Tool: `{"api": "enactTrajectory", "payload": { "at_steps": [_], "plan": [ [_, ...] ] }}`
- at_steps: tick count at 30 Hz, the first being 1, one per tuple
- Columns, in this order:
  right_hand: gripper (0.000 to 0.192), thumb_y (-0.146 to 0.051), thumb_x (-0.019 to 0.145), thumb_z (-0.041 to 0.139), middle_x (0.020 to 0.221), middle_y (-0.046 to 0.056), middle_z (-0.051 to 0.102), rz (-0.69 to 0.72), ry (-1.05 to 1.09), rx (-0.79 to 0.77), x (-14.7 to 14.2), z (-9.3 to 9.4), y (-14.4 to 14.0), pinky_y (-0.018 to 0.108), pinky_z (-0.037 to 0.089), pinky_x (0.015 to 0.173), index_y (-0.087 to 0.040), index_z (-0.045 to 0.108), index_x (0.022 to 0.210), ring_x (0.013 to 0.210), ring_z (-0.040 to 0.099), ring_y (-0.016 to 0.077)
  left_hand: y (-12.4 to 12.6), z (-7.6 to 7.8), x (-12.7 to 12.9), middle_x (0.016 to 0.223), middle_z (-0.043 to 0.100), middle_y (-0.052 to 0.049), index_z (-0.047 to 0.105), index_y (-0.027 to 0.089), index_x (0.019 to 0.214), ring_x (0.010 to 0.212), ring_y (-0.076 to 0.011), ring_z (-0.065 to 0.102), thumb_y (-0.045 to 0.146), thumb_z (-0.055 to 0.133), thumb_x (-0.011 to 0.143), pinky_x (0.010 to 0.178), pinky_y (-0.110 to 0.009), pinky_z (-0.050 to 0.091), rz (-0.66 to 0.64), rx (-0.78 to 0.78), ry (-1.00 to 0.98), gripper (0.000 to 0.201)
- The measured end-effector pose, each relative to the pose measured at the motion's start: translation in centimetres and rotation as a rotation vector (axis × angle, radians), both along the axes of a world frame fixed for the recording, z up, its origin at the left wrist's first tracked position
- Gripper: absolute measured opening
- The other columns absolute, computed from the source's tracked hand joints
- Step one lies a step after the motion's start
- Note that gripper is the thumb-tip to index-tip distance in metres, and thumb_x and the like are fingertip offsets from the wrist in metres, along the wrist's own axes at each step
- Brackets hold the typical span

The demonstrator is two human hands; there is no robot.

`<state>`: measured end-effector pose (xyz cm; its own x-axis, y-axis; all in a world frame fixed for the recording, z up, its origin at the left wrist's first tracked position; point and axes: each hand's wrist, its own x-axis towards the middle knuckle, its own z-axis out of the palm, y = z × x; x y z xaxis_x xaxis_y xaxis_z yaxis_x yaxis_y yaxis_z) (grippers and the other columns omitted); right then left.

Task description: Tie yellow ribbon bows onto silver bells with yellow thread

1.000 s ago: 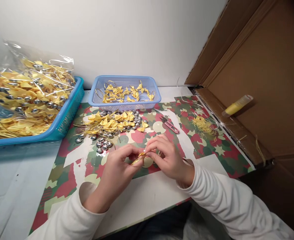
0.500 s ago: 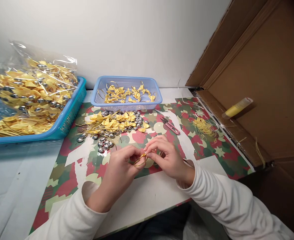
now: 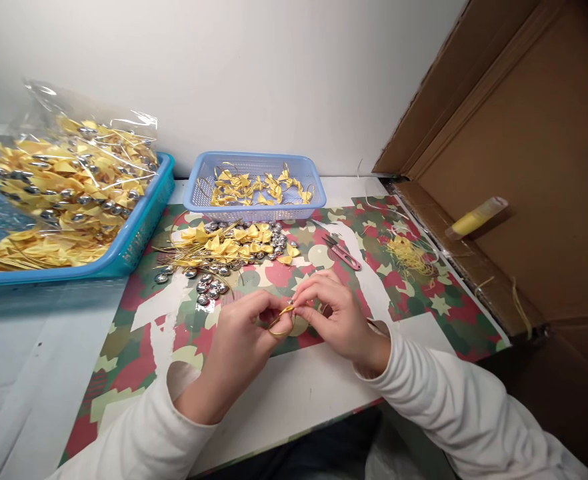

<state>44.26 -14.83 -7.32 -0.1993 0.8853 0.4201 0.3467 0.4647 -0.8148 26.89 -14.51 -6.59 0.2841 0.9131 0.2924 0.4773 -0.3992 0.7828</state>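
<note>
gold cord: a thin loop [image 3: 278,325] pinched between both hands, just above the mat, at the near middle of the tabletop
left hand: left hand [image 3: 237,347] closed, thumb and forefinger gripping the loop's left side
right hand: right hand [image 3: 335,319] closed, fingertips [image 3: 297,309] pinching the loop's upper end; the two hands almost meet there
mat: a camouflage-patterned mat [image 3: 424,313] in red, green and cream lies under the hands
heap: yellow bows [image 3: 229,243] with gold stems lie piled just beyond the hands, with silver beads [image 3: 208,288] scattered at the near edge of the pile
snips: small pink snips [image 3: 343,252] lie on the mat, right of the heap
scraps: yellow thread scraps [image 3: 408,253] lie further right, near the cardboard
small basket: a pale blue basket [image 3: 309,200] behind the heap holds more bows
tray: a turquoise tray [image 3: 139,233] at the left carries a clear bag [image 3: 69,173] full of bows and beads
cardboard: a brown cardboard wall [image 3: 539,133] stands at the right, with a yellow tube [image 3: 475,217] against it
</note>
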Motion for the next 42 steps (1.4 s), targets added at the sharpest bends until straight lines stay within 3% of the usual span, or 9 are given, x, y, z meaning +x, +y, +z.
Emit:
{"api": "enactTrajectory", "payload": {
  "at_steps": [10,13,17,21,26,29,32,34,42],
  "plan": [
    [0.012,-0.021,0.092,0.055,0.081,0.004,0.073,-0.019,0.102,0.038,0.2,0.3,-0.1,0.041,0.052,0.085,-0.023,0.06,0.082,0.09,0.063,0.0197,0.2,0.0,0.1,0.053,0.058,0.003,0.061,0.018,0.061,0.049,-0.0098,0.051,0.016,0.06,0.072,0.047,-0.019,0.037,0.015,-0.101,0.037,0.011],
    [0.009,-0.023,0.097,0.049,0.084,0.003,0.073,-0.025,0.218,-0.025,0.6,0.5,-0.2,0.033,0.055,0.072,-0.023,0.054,0.088,0.076,0.066,0.0147,0.2,-0.2,0.1,0.053,0.058,0.003,0.06,0.017,0.062,0.049,-0.0099,0.051,0.015,0.058,0.072,0.047,-0.019,0.037,0.008,-0.126,0.049,0.011],
    [0.008,-0.029,0.098,0.049,0.08,-0.001,0.07,-0.17,0.433,-0.007,1.6,1.2,0.3,0.023,0.054,0.054,-0.023,0.048,0.092,0.061,0.066,0.0105,0.4,-0.5,0.2,0.05,0.055,0.003,0.058,0.018,0.058,0.048,-0.0101,0.05,0.013,0.056,0.07,0.047,-0.019,0.037,0.006,-0.128,0.08,0.013],
    [0.008,-0.031,0.097,0.051,0.076,-0.005,0.064,-0.349,0.546,0.106,3.0,2.5,0.9,0.023,0.058,0.057,-0.025,0.047,0.093,0.06,0.067,0.0097,0.5,-0.7,0.2,0.05,0.054,0.003,0.057,0.018,0.058,0.047,-0.0095,0.048,0.012,0.055,0.069,0.045,-0.019,0.035,-0.008,-0.118,0.093,0.013],
    [0.008,-0.031,0.096,0.051,0.075,-0.005,0.06,-0.419,0.536,0.188,3.9,3.0,1.4,0.023,0.057,0.058,-0.025,0.046,0.093,0.06,0.065,0.0091,0.5,-0.5,0.2,0.051,0.052,0.004,0.056,0.019,0.06,0.048,-0.0096,0.047,0.011,0.054,0.071,0.047,-0.02,0.036,-0.048,-0.029,0.088,0.014],
    [0.008,-0.032,0.096,0.05,0.074,-0.005,0.06,-0.437,0.544,0.185,3.8,2.9,1.5,0.024,0.058,0.06,-0.025,0.046,0.093,0.062,0.065,0.0098,0.5,-0.1,0.1,0.059,0.059,0.002,0.057,0.02,0.064,0.055,-0.0118,0.054,0.014,0.055,0.076,0.053,-0.022,0.042,-0.028,0.039,0.071,0.014],
    [0.007,-0.03,0.096,0.051,0.074,-0.004,0.06,-0.483,0.595,0.217,3.8,3.1,1.5,0.023,0.057,0.06,-0.025,0.046,0.093,0.062,0.065,0.0095,0.5,0.3,-0.1,0.087,0.073,-0.005,0.062,0.02,0.072,0.079,-0.018,0.066,0.02,0.059,0.08,0.067,-0.027,0.049,0.019,0.084,0.031,0.009],
    [0.007,-0.029,0.096,0.051,0.074,-0.004,0.06,-0.502,0.616,0.228,3.9,3.2,1.5,0.023,0.056,0.059,-0.025,0.046,0.093,0.062,0.064,0.0094,0.5,0.3,-0.2,0.097,0.075,-0.006,0.063,0.021,0.075,0.087,-0.0202,0.069,0.02,0.06,0.08,0.072,-0.029,0.051,0.016,0.057,-0.005,0.006],
    [0.006,-0.025,0.095,0.05,0.072,-0.004,0.06,-0.608,0.667,0.284,4.9,3.4,2.1,0.023,0.057,0.061,-0.024,0.047,0.09,0.061,0.063,0.0089,0.5,-0.3,-0.3,0.084,0.078,-0.003,0.061,0.019,0.066,0.076,-0.0196,0.071,0.016,0.06,0.074,0.061,-0.027,0.05,-0.039,-0.188,-0.028,0.008]
  ]
}}
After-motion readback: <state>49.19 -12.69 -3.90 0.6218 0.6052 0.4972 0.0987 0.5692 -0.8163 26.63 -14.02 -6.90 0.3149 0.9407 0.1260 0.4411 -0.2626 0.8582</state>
